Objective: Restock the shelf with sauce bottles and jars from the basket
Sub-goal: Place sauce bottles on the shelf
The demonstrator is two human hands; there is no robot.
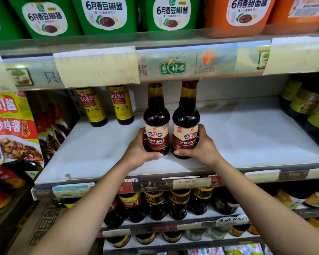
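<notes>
Two dark soy sauce bottles with red-brown labels stand upright side by side on the white middle shelf (247,137). My left hand (140,150) grips the lower body of the left bottle (156,118), thumb across its front base. My right hand (201,144) grips the right bottle (186,116) the same way. Both bottle bases rest on the shelf board, near its front half. The bottle caps reach up behind the price rail above. The basket is out of view.
Two yellow-labelled soy sauce bottles (109,105) stand at the shelf's back left. Dark bottles with yellow-green labels (309,107) crowd the right end. Red and yellow sauce pouches (13,129) hang at left. Green and orange tubs (107,13) sit above; more bottles (166,205) fill the shelf below.
</notes>
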